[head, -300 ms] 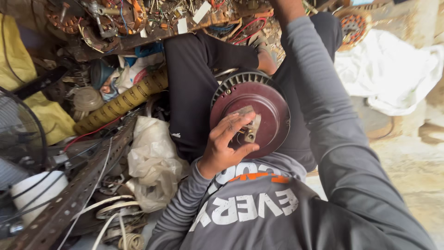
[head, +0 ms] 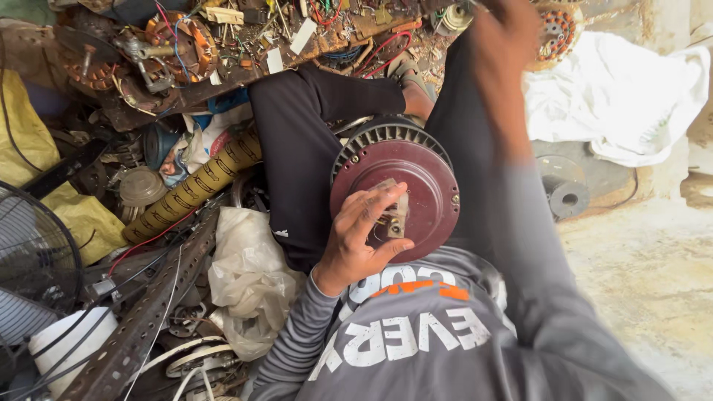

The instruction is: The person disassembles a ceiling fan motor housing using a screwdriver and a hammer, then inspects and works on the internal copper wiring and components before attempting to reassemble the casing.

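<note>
Maroon fan motor housing (head: 401, 189) sat in the person's lap, leaning against the black trouser leg (head: 297, 148), probably so it stayed put while handled. Left hand (head: 360, 234) came up from below, wrist bent, fingers curled and pinched together on a small metal terminal piece (head: 394, 212) at the hub (thumb underneath). Right hand (head: 509, 33) was stretched far forward toward the cluttered wooden plank (head: 223, 78) of copper stators, badly blurred; cannot tell whether it was apart or closed. A white cloth (head: 624, 96) lay right.
</note>
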